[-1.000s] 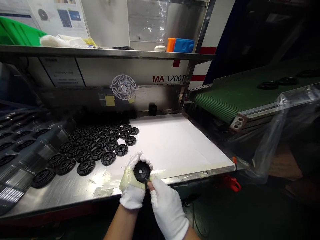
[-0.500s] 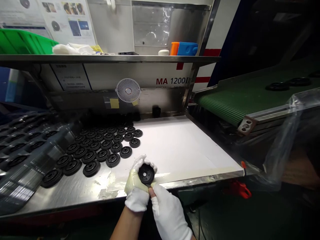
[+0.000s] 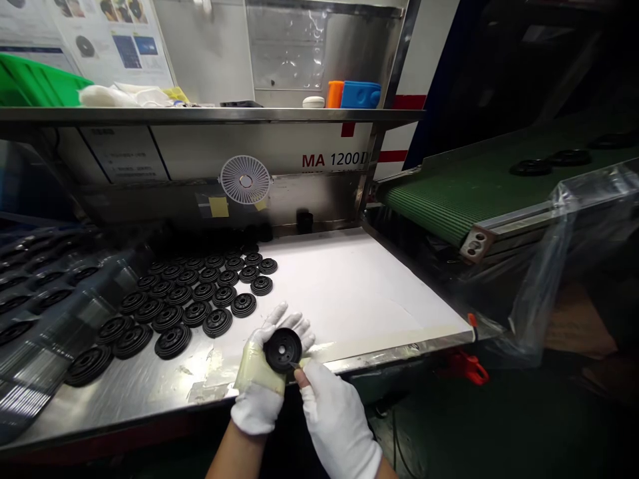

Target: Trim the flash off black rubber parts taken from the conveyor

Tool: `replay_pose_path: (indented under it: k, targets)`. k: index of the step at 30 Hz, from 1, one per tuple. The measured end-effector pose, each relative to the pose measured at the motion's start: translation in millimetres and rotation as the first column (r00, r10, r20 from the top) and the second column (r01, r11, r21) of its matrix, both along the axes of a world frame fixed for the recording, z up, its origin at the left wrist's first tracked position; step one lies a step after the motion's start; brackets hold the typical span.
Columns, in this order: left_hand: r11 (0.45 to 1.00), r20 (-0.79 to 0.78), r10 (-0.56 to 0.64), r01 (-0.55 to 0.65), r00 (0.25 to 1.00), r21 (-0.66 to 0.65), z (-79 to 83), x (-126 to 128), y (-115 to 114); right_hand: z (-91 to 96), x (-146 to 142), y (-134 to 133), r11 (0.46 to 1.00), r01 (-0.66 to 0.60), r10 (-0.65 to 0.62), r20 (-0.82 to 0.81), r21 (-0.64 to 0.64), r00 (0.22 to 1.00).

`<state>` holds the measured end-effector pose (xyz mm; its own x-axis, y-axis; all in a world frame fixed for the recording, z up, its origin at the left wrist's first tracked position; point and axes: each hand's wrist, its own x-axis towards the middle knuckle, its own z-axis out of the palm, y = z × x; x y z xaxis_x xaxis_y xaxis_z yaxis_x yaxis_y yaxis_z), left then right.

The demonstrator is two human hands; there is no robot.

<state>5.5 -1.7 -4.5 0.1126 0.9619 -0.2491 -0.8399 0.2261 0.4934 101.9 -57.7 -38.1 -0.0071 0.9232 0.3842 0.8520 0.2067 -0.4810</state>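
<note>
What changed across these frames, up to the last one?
The left hand has loosened: its fingers, earlier curled around the black rubber disc, now spread out behind it, and the disc still sits in that hand. The right hand still pinches a small pointed tool at the disc's lower edge. The rows of black discs stayed as they were; only the head view shifted slightly.

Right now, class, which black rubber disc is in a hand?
The disc in the gloved left hand; the others lie on the steel table or green conveyor belt.
</note>
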Motion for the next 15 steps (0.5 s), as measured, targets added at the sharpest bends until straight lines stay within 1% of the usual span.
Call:
replay_pose_path:
  k: [2,3,5,8,10,11,13,15]
  targets:
    - [0.998,-0.006,-0.067,0.067,0.998,0.002,2.1,-3.4,-0.7,1.9,4.2,1.3,1.0,0.003,-0.003,-0.023,-0.015,1.0]
    - [0.998,-0.004,-0.066,0.066,0.998,0.012,2.0,-3.9,-0.3,2.6,5.5,1.7,1.0,0.012,-0.012,-0.032,-0.019,0.999]
    - [0.999,0.01,-0.036,0.036,0.999,0.01,-0.2,-2.5,2.1,3.2,5.4,1.6,0.999,0.029,-0.03,-0.04,-0.028,0.999]
    - [0.999,0.072,0.002,0.001,0.997,-0.047,-3.7,2.9,7.6,3.5,-1.1,-1.7,0.999,0.024,-0.025,-0.033,-0.03,0.999]
    - [0.998,0.104,0.043,-0.037,0.994,-0.059,-3.8,5.6,9.2,4.5,-6.7,-4.6,0.999,0.021,-0.022,-0.027,-0.025,0.999]
    - [0.996,0.102,0.072,-0.067,0.992,-0.054,-3.1,6.1,8.9,5.5,-8.6,-5.6,0.999,0.019,-0.02,-0.023,-0.025,1.0]
    - [0.994,0.049,0.103,-0.101,0.994,-0.041,-0.7,5.0,6.4,7.8,-9.2,-5.9,0.999,0.005,-0.005,-0.014,-0.042,1.0]
    - [0.998,-0.019,0.058,-0.059,0.998,-0.034,1.7,2.3,2.9,10.0,-5.2,-4.3,0.998,-0.008,0.008,-0.009,-0.06,1.0]
